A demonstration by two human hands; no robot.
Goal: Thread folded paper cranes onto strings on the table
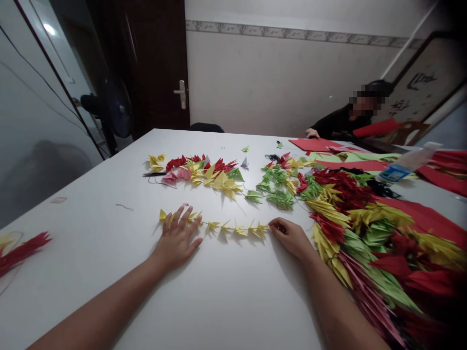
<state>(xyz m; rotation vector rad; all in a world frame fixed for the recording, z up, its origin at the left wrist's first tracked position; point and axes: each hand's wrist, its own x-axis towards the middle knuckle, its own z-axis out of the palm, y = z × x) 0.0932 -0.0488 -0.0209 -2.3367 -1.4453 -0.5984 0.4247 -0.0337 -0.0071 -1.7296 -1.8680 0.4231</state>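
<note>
A string of yellow folded-paper pieces (239, 229) lies stretched from left to right across the white table. My left hand (178, 238) rests on its left end, fingers spread over several of the yellow pieces. At the right end, the thumb and fingers of my right hand (290, 235) pinch the string just past the last yellow piece. Beyond the hands curves a garland of red, pink and yellow paper pieces (222, 181). Green paper pieces (279, 198) lie close behind my right hand.
A large heap of coloured paper pieces (339, 194) covers the right side, with red paper sheets (426, 218) and a plastic bottle (404, 163). Scissors (153, 174) lie by the garland. A red bundle (25, 253) is at left. Another person (339, 119) sits at the far right.
</note>
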